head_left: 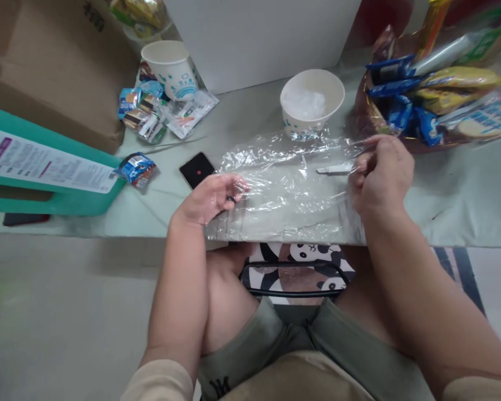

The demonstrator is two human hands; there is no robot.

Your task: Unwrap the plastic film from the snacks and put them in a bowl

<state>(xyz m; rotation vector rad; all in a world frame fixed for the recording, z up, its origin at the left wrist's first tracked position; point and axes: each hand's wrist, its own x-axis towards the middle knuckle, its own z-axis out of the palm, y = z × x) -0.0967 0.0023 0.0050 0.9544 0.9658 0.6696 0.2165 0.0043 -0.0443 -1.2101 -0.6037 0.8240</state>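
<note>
A sheet or bag of clear, crinkled plastic film (292, 189) is spread between my hands at the table's front edge. My left hand (215, 197) has its fingers curled on the film's left side, with a small dark bit showing by the fingertips. At the upper right corner, my right hand (382, 172) pinches the film. A slim white tool with a pointed tip, like a utility knife (336, 169), lies beside the right fingers; whether they touch it is hidden. Behind the film stands a paper cup (292, 125) with crumpled clear plastic inside.
A snack basket (365, 106) stands right. To the left are a phone (197, 170), a blue snack packet (137, 168), more packets (146, 120), another paper cup (177, 75), a green carrier (96, 206) and a cardboard box (67, 72). A white panel (263, 39) rises behind.
</note>
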